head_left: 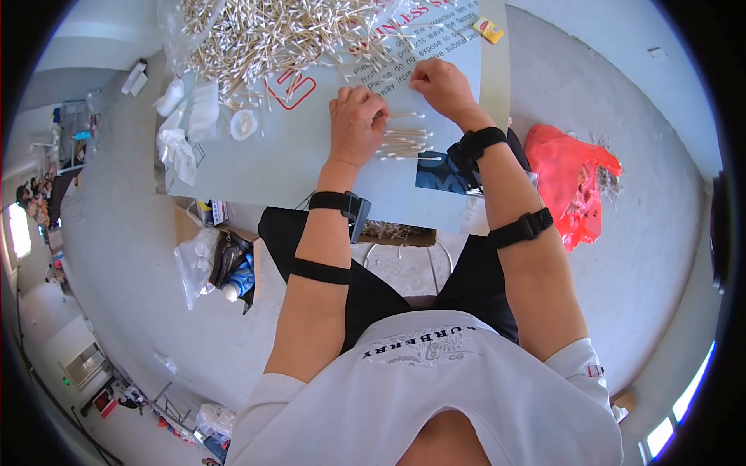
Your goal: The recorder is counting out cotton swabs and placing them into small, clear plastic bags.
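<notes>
My left hand (357,124) is over the table with its fingers curled and pressed together; what they hold, if anything, is hidden. Beside its fingertips a single cotton swab (408,115) points to the right. Just below that, a small row of cotton swabs (406,143) lies side by side, its left ends close to my left hand. My right hand (444,87) is closed in a pinch a little farther right, above the printed sheet, and I cannot make out anything in its fingers. A large heap of loose cotton swabs (264,43) spreads over the far left of the table.
The grey sheet-topped table (287,171) bears a small white round lid (243,124), white wrapping pieces (204,109) and a yellow packet (489,30). A red plastic bag (563,179) stands right of the table. Below are an open carton (398,234) and a box of odds and ends (233,264).
</notes>
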Demonstrator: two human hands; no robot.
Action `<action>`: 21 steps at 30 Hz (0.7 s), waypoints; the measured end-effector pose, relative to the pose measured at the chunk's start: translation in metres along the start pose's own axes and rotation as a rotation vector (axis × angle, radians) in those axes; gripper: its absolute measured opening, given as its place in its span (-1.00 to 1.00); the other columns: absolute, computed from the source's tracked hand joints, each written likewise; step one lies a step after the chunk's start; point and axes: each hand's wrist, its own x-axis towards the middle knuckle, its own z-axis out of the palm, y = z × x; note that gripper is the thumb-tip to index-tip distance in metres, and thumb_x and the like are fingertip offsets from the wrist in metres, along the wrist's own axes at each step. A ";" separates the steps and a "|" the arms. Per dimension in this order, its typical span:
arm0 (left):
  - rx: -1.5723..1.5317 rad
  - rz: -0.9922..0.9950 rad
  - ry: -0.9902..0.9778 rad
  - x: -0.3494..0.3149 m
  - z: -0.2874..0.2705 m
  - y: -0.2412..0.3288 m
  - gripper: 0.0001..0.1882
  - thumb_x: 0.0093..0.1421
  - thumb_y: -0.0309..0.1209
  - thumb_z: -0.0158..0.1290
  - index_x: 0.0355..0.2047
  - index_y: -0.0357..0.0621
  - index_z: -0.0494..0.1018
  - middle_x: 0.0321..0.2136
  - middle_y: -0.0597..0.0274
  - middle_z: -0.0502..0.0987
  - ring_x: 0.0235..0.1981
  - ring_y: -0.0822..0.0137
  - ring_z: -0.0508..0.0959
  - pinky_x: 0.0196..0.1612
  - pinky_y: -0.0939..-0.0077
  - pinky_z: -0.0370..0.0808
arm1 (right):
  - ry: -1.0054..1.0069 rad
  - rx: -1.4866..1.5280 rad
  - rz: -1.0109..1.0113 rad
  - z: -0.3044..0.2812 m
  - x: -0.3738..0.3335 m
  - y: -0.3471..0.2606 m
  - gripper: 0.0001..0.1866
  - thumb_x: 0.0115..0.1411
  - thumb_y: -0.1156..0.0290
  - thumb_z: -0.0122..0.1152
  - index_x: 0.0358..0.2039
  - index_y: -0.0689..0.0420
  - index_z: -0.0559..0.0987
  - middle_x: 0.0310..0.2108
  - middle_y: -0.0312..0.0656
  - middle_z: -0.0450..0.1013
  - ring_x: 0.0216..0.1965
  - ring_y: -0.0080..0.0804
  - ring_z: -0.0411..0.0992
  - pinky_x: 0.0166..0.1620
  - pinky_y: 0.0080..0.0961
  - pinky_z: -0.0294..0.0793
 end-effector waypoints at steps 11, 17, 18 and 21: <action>0.112 -0.052 0.112 0.002 0.007 -0.006 -0.60 -0.09 -0.69 0.04 -0.21 -0.04 0.55 -0.27 0.26 0.44 -0.16 0.12 0.39 -0.08 0.24 0.31 | -0.035 0.228 -0.035 -0.008 -0.039 -0.005 -0.89 -0.02 0.44 0.27 -0.42 0.06 0.64 -0.36 -0.17 0.46 -0.24 -0.14 0.46 -0.15 -0.32 0.45; 0.000 0.028 0.109 0.017 0.000 -0.009 -0.66 -0.06 -0.66 0.05 -0.26 -0.05 0.57 -0.28 0.31 0.44 -0.14 0.15 0.39 -0.09 0.21 0.32 | -0.043 0.100 -0.164 -0.008 -0.055 -0.008 -0.89 -0.02 0.55 0.23 -0.42 0.12 0.61 -0.33 -0.19 0.43 -0.17 -0.18 0.41 -0.10 -0.38 0.43; 0.039 0.062 0.016 0.014 -0.001 -0.002 -0.70 -0.02 -0.63 0.05 -0.26 -0.05 0.57 -0.26 0.30 0.45 -0.12 0.15 0.38 -0.05 0.21 0.32 | -0.041 0.099 -0.159 -0.007 -0.058 -0.005 -0.89 -0.02 0.55 0.23 -0.42 0.12 0.61 -0.33 -0.19 0.43 -0.17 -0.18 0.41 -0.10 -0.38 0.43; 0.064 0.059 -0.088 -0.009 -0.001 0.015 -0.76 0.03 -0.58 0.07 -0.27 -0.05 0.56 -0.24 0.27 0.46 -0.10 0.14 0.37 -0.01 0.21 0.31 | 0.046 0.177 -0.191 -0.006 -0.070 0.001 -0.89 0.07 0.54 0.20 -0.35 0.14 0.62 -0.22 -0.17 0.46 -0.11 -0.22 0.43 -0.04 -0.42 0.42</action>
